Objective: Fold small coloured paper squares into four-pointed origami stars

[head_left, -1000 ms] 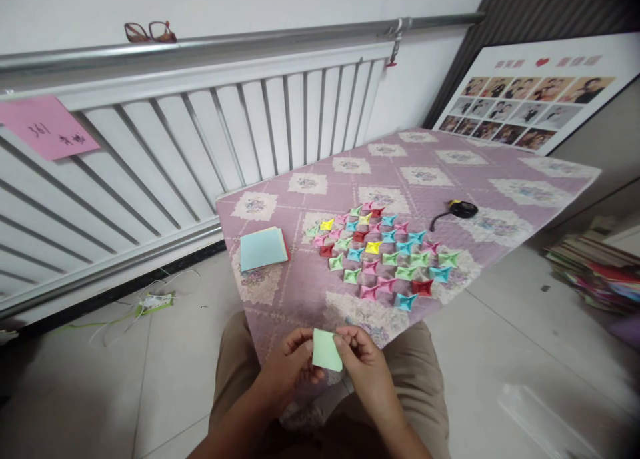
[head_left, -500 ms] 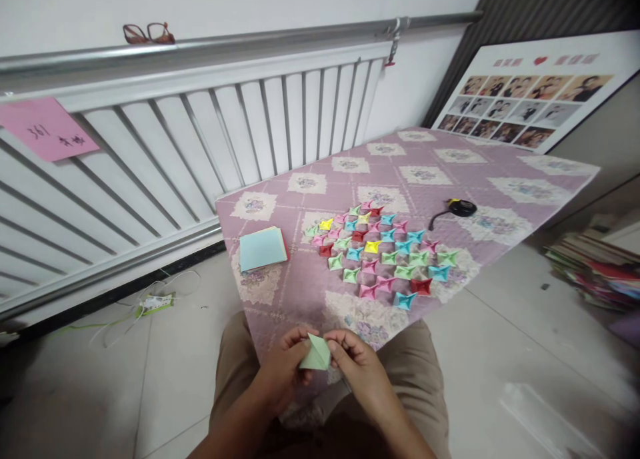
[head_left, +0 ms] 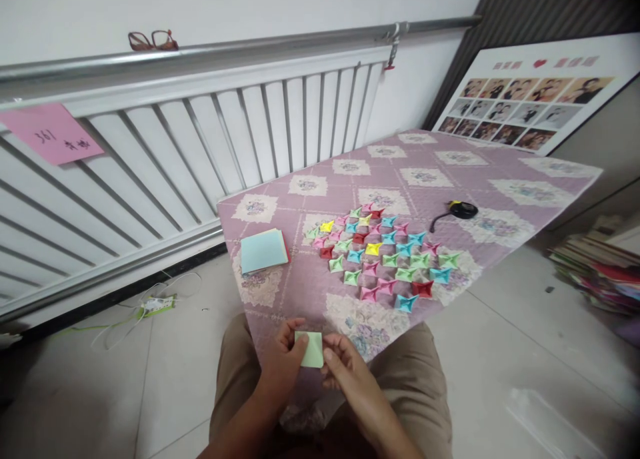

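A small light green paper square, lying flat toward the camera, is between my hands over the table's near corner. My left hand pinches its left side, thumb on top. At its right edge, my right hand has thumb and fingers closed; whether they grip the edge is hard to see. Beyond them, several folded paper pieces in green, pink, blue, red and yellow stand in rows, among them a yellow one and a blue one. A stack of square paper, light blue on top, lies to the left.
The table has a purple floral cloth. A black object with a strap lies at the right. Behind are a radiator and glasses on a pipe. A photo board leans at back right; a power strip is on the floor.
The green paper, earlier showing a raised pointed flap, now appears as a flat square facing up. My hands have shifted slightly around it.
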Motion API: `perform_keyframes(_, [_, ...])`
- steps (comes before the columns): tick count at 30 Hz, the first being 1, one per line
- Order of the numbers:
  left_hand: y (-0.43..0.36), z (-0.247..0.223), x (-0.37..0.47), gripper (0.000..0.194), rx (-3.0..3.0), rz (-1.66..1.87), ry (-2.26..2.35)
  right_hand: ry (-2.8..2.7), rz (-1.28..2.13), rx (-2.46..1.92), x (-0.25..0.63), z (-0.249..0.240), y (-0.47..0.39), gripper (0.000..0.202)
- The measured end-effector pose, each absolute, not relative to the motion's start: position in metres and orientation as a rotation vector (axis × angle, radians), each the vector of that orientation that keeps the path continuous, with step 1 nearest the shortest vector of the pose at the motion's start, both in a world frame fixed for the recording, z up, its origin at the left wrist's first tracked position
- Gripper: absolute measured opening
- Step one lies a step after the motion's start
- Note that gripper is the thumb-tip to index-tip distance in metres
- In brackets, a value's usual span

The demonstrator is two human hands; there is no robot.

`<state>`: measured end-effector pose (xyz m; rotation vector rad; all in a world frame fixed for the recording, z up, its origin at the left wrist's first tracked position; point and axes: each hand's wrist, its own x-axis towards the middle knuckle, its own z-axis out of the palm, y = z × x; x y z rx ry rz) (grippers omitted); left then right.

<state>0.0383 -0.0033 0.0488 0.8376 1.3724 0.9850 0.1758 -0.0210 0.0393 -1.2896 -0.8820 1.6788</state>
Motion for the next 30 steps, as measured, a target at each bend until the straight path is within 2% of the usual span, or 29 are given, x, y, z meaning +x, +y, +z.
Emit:
perform_keyframes(5, [-0.005,0.05,0.039,0.039,0.936,1.06,1.415,-0.874,1.74,-1.29,0.163,0.033,-0.026,0.033])
perform_keyframes(10, [-0.004,0.042,0.037,0.021,0.949,0.941,1.376,-0.851,1.606,-1.357,0.169,0.036,-0.015,0.033])
perform_keyframes(17, [-0.009,0.022,0.036,0.018,1.055,0.675,1.349,-0.944,1.499,-1.356,0.18,0.03,-0.001,0.034])
perform_keyframes(21, [-0.007,0.014,0.038,0.018,0.986,0.71,1.389,-0.942,1.518,-1.366,0.184,0.023,0.001,0.039])
perform_keyframes(26, [-0.003,0.014,0.038,0.02,1.09,0.699,1.469,-1.291,1.34,-1.417,0.191,0.018,0.002,0.022])
perform_keyframes(30, [0.003,0.022,0.032,0.016,1.536,0.497,1.585,-1.438,1.236,-1.477,0.193,0.013,0.007,0.017])
